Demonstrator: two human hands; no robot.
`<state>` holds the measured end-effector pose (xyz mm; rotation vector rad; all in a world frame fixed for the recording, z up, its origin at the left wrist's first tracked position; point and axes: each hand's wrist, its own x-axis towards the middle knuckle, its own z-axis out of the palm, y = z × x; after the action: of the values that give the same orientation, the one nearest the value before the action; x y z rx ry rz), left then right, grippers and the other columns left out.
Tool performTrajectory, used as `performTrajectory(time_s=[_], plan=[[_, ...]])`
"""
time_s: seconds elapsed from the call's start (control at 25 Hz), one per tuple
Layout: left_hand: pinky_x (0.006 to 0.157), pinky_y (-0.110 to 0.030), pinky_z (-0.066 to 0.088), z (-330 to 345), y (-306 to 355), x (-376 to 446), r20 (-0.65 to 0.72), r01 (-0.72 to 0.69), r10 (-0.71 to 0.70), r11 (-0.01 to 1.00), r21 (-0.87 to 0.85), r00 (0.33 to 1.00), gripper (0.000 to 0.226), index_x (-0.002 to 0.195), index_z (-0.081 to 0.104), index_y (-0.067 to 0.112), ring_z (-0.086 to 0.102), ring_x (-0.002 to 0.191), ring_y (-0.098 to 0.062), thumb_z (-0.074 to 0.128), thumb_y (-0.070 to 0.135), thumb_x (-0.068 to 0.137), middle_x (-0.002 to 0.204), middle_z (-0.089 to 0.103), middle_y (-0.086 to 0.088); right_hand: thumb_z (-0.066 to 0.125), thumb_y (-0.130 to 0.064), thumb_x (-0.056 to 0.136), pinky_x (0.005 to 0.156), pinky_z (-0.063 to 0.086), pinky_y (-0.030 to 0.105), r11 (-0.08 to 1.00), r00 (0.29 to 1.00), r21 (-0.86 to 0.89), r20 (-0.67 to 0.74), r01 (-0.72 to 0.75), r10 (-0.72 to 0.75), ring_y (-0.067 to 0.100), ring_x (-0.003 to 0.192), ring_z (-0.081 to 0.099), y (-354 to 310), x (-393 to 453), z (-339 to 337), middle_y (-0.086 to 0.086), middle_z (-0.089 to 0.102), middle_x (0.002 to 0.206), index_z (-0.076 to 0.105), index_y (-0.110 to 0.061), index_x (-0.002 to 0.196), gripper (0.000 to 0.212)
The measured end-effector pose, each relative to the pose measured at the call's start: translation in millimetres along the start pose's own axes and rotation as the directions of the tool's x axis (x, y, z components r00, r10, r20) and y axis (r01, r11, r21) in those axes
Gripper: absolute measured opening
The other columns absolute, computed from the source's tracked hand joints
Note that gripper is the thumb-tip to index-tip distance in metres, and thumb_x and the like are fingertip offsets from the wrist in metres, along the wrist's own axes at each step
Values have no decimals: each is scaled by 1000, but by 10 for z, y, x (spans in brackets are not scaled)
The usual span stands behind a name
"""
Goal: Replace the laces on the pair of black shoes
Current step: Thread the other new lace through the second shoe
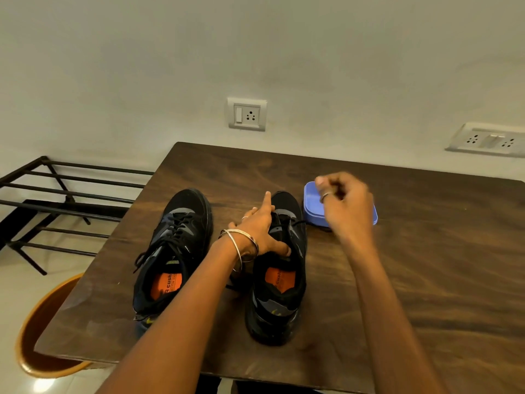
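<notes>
Two black shoes with orange insoles stand side by side on the brown table (426, 280), toes pointing away from me. The left shoe (173, 251) is fully laced with black laces. My left hand (255, 231) holds the right shoe (279, 294) across its lace area, thumb tucked at the tongue and index finger sticking out straight. A black lace (297, 222) runs out of the right shoe toward my right hand (346, 203), which is raised and blurred, fingers curled as if pinching the lace. The lace's end is hidden.
A blue plastic box (311, 207) lies just right of the right shoe, partly behind my right hand. A black metal rack (56, 194) stands left of the table and an orange round stool (39, 331) sits at the near left corner. Wall sockets (247, 114) are behind.
</notes>
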<state>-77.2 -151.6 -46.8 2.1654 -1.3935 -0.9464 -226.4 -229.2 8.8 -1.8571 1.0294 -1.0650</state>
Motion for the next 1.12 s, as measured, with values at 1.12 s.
performTrajectory(time_s=[1.12], plan=[[113, -61, 17, -18, -108, -8, -46, -4, 0, 997, -75, 999, 146, 147, -24, 34, 21, 144, -24, 73, 68, 43, 149, 32, 23, 62, -23, 93, 91, 32, 40, 769, 923, -637, 268, -44, 275, 26, 107, 55, 400, -53, 337, 3, 71, 97, 73, -16, 89, 13]])
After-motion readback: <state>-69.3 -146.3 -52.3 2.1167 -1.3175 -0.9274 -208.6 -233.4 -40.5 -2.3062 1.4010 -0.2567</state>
